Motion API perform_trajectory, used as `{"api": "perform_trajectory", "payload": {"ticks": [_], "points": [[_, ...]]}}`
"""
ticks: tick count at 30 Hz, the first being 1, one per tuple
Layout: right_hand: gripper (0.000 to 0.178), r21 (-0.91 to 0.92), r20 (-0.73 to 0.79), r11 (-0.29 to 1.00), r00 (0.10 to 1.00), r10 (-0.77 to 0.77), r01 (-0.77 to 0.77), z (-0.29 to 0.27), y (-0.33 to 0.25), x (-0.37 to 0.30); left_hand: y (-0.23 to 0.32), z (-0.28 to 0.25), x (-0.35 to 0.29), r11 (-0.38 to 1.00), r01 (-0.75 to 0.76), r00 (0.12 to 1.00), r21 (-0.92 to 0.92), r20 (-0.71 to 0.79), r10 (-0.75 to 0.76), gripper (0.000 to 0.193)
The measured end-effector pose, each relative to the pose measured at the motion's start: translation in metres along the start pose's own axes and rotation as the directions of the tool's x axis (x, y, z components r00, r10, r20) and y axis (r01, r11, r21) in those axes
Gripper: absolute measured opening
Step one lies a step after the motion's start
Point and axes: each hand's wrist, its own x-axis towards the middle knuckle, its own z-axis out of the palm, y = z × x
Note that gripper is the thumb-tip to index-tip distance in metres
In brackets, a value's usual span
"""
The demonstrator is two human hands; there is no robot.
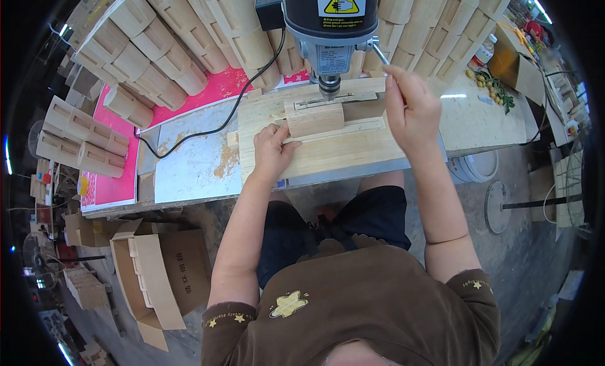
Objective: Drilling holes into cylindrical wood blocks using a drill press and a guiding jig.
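A drill press (329, 51) stands in front of me, its chuck (329, 87) over a pale wooden block (315, 120). The block lies in a wooden jig (334, 153) with raised strips along both sides. At the block's left end my left hand (271, 150) grips it with bent fingers, the thumb toward the near strip. My right hand (413, 108) is raised at the right, closed round the drill press's feed lever (380, 53). The drill bit's tip is hard to make out where it meets the block.
Stacks of hollowed wooden pieces (151, 41) line the table's back and left. A black cable (208, 134) crosses the white board (189, 171). Fruit with leaves (495, 89) lies at the right. An opened cardboard box (170, 271) and a white bucket (476, 166) stand below the table.
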Motion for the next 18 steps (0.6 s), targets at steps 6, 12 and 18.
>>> {"api": "perform_trajectory", "payload": {"ticks": [6, 12, 18], "points": [[0.014, 0.143, -0.073, 0.989, 0.997, 0.038, -0.027, 0.038, 0.03, -0.041, 0.013, -0.003, 0.012, 0.995, -0.101, 0.991, 0.008, -0.091, 0.101, 0.027], [0.013, 0.136, -0.085, 0.991, 0.996, -0.011, 0.023, 0.035, 0.032, -0.039, 0.0, 0.004, 0.005, 0.999, -0.049, 0.998, 0.018, -0.041, 0.05, 0.043], [0.015, 0.041, -0.027, 0.999, 0.999, 0.021, -0.02, -0.008, 0.0, 0.05, 0.009, -0.003, -0.001, 0.997, -0.054, 0.996, 0.058, -0.061, 0.058, 0.027]]}}
